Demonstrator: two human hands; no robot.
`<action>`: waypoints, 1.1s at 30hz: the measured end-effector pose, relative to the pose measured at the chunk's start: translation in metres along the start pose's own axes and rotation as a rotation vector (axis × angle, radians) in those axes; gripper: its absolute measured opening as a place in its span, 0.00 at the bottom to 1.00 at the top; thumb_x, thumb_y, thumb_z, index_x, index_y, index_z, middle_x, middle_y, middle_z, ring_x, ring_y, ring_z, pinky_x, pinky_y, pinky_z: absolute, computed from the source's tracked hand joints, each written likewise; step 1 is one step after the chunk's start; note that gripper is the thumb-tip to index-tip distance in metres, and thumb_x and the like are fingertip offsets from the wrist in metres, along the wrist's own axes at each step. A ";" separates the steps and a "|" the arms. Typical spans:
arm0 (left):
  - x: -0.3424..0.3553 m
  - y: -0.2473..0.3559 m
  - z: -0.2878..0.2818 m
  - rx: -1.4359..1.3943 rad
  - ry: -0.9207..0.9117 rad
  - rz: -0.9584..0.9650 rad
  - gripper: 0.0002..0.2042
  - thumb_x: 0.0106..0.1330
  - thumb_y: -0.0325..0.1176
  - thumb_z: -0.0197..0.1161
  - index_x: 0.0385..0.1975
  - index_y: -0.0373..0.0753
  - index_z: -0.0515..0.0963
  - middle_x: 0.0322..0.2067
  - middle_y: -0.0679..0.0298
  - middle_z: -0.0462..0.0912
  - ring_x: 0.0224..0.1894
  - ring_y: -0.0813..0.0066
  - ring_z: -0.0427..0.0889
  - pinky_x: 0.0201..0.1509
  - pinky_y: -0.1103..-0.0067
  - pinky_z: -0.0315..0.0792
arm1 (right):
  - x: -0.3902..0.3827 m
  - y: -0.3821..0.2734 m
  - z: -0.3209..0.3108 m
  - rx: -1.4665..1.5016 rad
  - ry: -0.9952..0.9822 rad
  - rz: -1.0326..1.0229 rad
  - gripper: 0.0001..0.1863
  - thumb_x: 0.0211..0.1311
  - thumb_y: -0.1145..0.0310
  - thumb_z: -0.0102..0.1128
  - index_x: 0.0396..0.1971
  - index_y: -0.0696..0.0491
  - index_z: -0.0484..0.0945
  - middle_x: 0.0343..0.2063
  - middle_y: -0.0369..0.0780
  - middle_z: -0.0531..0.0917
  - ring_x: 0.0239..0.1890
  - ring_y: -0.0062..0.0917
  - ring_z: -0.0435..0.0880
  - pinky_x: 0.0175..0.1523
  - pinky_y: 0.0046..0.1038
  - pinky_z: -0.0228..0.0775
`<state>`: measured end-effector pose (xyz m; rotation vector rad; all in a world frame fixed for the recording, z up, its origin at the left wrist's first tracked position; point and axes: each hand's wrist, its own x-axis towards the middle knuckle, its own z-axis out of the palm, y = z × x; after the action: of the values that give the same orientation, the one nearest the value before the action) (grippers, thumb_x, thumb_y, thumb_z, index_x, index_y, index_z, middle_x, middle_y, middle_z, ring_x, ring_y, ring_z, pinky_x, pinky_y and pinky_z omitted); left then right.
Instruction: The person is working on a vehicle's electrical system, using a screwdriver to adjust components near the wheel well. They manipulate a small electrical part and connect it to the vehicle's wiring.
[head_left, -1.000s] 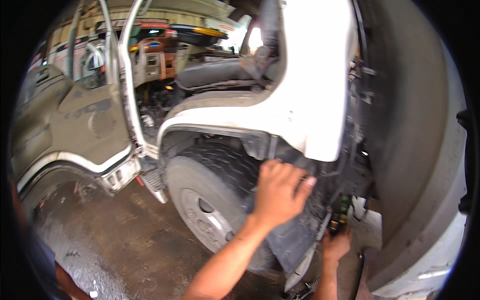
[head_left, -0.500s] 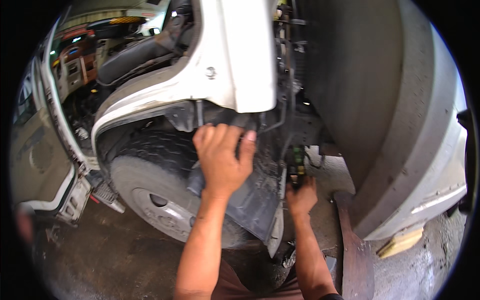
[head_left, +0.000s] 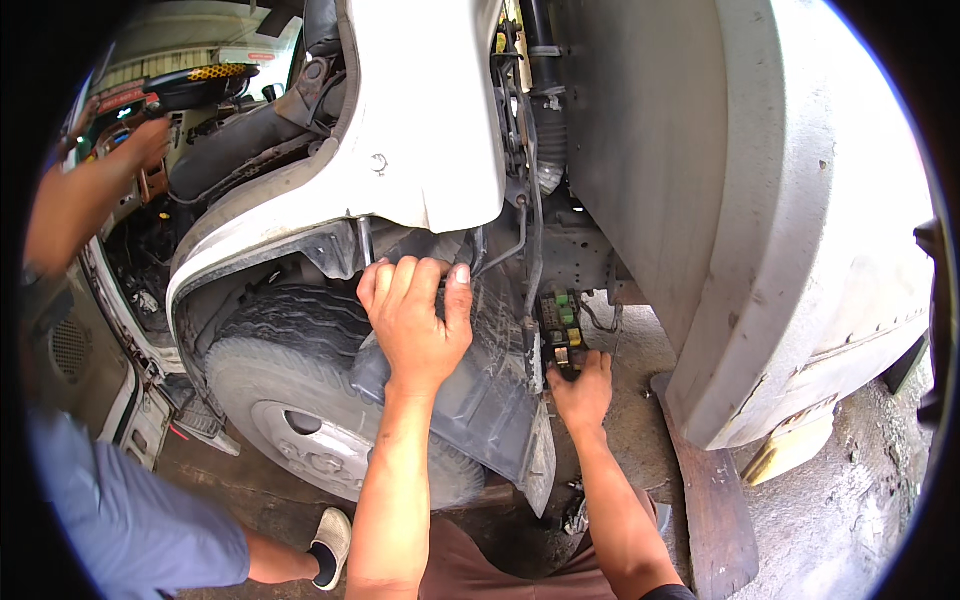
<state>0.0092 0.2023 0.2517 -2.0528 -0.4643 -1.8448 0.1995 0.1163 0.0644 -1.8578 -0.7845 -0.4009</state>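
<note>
Above the left grip [head_left: 418, 322], the cab panel [head_left: 425, 120] looked like smooth painted metal; left of that grip, the tyre [head_left: 245, 375] was matt, rough rubber. The box [head_left: 562, 318] at the right grip [head_left: 583, 392] looked plastic; farther right, the floor [head_left: 865, 485] was rough concrete.

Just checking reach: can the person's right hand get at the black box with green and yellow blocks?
Probably yes: the right hand is at the near end of the black box, with nothing visible between them, though its hold is unclear.

Pale shoe [head_left: 336, 546], brown board [head_left: 716, 512]
</note>
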 end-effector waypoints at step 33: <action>0.011 0.022 -0.024 -0.065 -0.105 -0.151 0.11 0.73 0.37 0.64 0.34 0.35 0.80 0.33 0.56 0.77 0.43 0.53 0.76 0.65 0.59 0.64 | -0.035 0.049 0.000 0.077 0.074 0.056 0.41 0.63 0.58 0.74 0.67 0.69 0.67 0.70 0.69 0.63 0.72 0.64 0.65 0.73 0.47 0.64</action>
<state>-0.0006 0.1723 0.2645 -2.2211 -0.6098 -1.8655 0.2068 0.0919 0.0101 -1.7792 -0.6876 -0.3965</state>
